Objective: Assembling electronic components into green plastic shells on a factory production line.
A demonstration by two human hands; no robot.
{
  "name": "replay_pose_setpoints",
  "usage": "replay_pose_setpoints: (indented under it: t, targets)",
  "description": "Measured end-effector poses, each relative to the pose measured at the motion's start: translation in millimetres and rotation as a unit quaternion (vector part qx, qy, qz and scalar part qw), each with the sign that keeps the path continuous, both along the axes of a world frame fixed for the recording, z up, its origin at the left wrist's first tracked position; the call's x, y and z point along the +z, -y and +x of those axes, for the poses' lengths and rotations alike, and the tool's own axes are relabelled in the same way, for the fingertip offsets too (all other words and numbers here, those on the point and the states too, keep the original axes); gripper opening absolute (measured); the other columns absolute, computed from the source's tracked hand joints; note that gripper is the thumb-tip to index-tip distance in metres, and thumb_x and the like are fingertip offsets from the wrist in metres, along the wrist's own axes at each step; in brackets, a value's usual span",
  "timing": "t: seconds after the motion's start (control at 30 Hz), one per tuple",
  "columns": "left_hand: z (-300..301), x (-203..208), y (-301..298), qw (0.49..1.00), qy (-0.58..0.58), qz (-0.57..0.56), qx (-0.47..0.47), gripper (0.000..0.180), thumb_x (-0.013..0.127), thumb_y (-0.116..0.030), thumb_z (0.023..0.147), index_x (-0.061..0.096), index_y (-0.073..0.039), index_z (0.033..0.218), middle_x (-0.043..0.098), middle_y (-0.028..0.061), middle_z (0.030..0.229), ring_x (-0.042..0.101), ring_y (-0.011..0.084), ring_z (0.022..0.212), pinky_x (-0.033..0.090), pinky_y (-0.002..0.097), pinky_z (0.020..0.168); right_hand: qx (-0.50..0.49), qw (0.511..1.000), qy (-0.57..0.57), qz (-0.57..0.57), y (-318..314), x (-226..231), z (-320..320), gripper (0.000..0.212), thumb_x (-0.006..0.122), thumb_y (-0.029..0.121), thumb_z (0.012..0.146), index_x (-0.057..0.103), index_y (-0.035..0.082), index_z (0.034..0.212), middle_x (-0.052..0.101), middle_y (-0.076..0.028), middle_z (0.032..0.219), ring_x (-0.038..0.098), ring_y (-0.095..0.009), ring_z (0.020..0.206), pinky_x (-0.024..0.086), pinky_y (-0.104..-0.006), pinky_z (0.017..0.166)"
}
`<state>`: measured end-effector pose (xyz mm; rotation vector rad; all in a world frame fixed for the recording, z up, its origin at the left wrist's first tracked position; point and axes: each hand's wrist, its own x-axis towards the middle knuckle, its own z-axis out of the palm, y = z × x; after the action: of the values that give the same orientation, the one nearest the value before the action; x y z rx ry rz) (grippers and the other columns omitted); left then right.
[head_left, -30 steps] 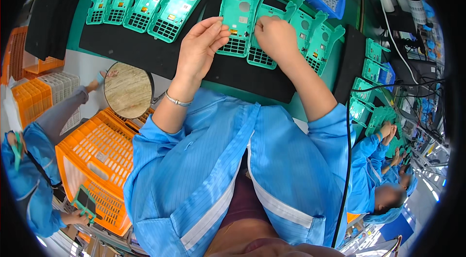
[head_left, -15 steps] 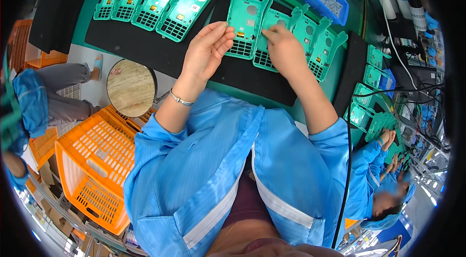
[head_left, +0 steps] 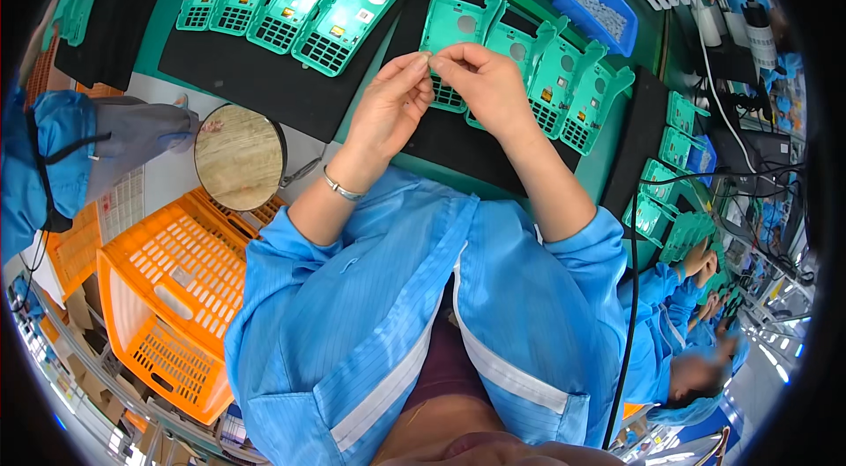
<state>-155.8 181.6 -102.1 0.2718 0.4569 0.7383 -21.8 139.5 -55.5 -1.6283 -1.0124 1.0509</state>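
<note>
My left hand (head_left: pixel 388 109) and my right hand (head_left: pixel 489 87) meet fingertip to fingertip over the near edge of a green plastic housing (head_left: pixel 458 18). Both are closed in a pinch. Whatever sits between the fingertips is too small to make out. The housing has a keypad grid at its near end, partly covered by my hands. To its right stand more such housings (head_left: pixel 555 74) in a row, one of them partly behind my right hand. A second row of green housings (head_left: pixel 348 21) lies to the left on a black mat (head_left: pixel 238 70).
A blue bin (head_left: pixel 595 8) of small pale parts stands at the back right. Orange crates (head_left: pixel 176 272) and a round stool (head_left: pixel 238 158) are on my left, where a person in blue (head_left: pixel 53 149) stands. Co-workers sit at the right. A black cable (head_left: pixel 627 325) hangs beside my right arm.
My right hand has moved left from over the second housing to meet my left hand's fingertips. The person at the left has come closer, and a green part now shows at the upper left.
</note>
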Motion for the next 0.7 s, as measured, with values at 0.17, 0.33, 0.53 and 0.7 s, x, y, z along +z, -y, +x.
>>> replay_pose_setpoints:
  t: [0.17, 0.33, 0.53, 0.7]
  targets:
    - [-8, 6, -3, 0.997, -0.072, 0.028, 0.004, 0.024, 0.051, -0.019, 0.09, 0.055, 0.0, 0.104, 0.049, -0.0014, 0.069, 0.044, 0.0044, 0.058, 0.036, 0.0169, 0.052, -0.016, 0.991, 0.12, -0.059, -19, -5, 9, 0.02, 0.063, 0.02, 0.076, 0.065, 0.001, 0.082, 0.063, -0.003, 0.074, 0.056, -0.009, 0.068, 0.045, -0.0236, 0.065]
    - [-24, 10, -16, 0.986, -0.153, 0.065, -0.007, 0.035, 0.046, -0.023, 0.092, 0.047, 0.0, 0.119, 0.04, -0.0032, 0.06, 0.03, 0.0034, 0.045, 0.024, 0.0179, 0.041, 0.048, 0.955, 0.285, -0.075, -45, -13, 15, 0.021, 0.061, 0.025, 0.072, 0.066, 0.007, 0.082, 0.064, -0.009, 0.074, 0.061, -0.021, 0.067, 0.047, -0.0303, 0.064]
    - [-29, 7, -16, 0.979, -0.186, 0.076, -0.022, 0.052, 0.053, -0.018, 0.087, 0.032, 0.003, 0.13, 0.041, -0.0017, 0.062, 0.03, 0.0028, 0.045, 0.022, 0.0174, 0.04, 0.07, 0.923, 0.365, -0.098, -59, -17, 12, 0.019, 0.057, 0.022, 0.07, 0.067, 0.008, 0.079, 0.064, -0.011, 0.075, 0.061, -0.027, 0.072, 0.047, -0.0335, 0.067]
    - [-29, 4, -17, 0.976, -0.193, 0.091, -0.038, 0.059, 0.055, -0.017, 0.086, 0.025, 0.003, 0.133, 0.042, -0.0012, 0.063, 0.032, 0.0028, 0.046, 0.022, 0.017, 0.039, 0.083, 0.908, 0.404, -0.071, -58, -18, 13, 0.015, 0.055, 0.018, 0.067, 0.066, 0.009, 0.071, 0.063, -0.013, 0.071, 0.061, -0.03, 0.07, 0.049, -0.0383, 0.067]
